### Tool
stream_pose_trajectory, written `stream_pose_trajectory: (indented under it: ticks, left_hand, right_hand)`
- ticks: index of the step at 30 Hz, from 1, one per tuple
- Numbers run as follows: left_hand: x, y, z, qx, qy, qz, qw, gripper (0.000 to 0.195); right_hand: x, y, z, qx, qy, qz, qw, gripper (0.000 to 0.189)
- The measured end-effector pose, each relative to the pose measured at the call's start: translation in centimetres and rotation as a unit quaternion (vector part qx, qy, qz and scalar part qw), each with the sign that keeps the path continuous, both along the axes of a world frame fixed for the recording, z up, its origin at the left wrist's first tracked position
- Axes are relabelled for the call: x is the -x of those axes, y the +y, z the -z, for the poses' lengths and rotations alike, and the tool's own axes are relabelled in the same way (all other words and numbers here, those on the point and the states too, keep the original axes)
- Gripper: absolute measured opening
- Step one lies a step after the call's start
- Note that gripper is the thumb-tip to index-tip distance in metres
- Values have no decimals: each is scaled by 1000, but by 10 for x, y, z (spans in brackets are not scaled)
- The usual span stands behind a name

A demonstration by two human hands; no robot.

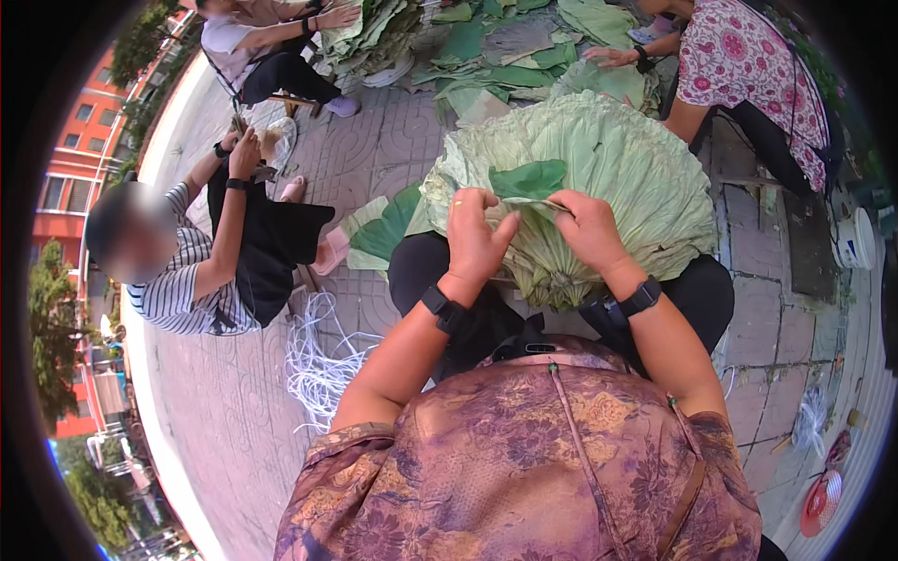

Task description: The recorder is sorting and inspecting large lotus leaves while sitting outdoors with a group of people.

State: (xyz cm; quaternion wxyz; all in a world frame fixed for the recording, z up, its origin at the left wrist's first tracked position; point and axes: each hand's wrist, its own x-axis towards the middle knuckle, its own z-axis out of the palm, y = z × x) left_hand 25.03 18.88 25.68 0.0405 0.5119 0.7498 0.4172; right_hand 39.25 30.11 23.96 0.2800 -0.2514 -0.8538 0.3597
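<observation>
A thick fan-shaped stack of pale green dried lotus leaves [631,175] rests across my knees, its gathered, ribbed end towards me. Above its middle, a smaller leaf with a darker green face [530,181] has its near edge lifted. My right hand [589,228] pinches that edge between thumb and fingers. At the edge's other end is my left hand [477,235], fingers curled and thumb held apart; whether it grips the leaf is hidden. Several loose leaves [393,224] lie beside my left knee.
White plastic twine [326,357] lies tangled on the paving at left. A person in stripes [203,259] sits nearby. Another person [259,49] touches a leaf pile [372,35]; a person in a floral top [751,84] reaches towards spread leaves [519,42]. A white bucket [854,238] stands right.
</observation>
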Motion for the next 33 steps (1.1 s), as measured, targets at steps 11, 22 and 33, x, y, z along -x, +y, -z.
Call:
stream_pose_trajectory:
  ticks: [11,22,33]
  left_hand:
    - [-32,55,15,-20,-847,168,504,47]
    - [-7,80,20,18,-514,38,857,34]
    - [5,96,43,6,-585,-68,808,25]
  right_hand:
    - [-10,36,-26,507,282,-2,815,28]
    - [-21,50,26,542,367,127,745,35]
    - [-22,58,38,387,218,287,849,53]
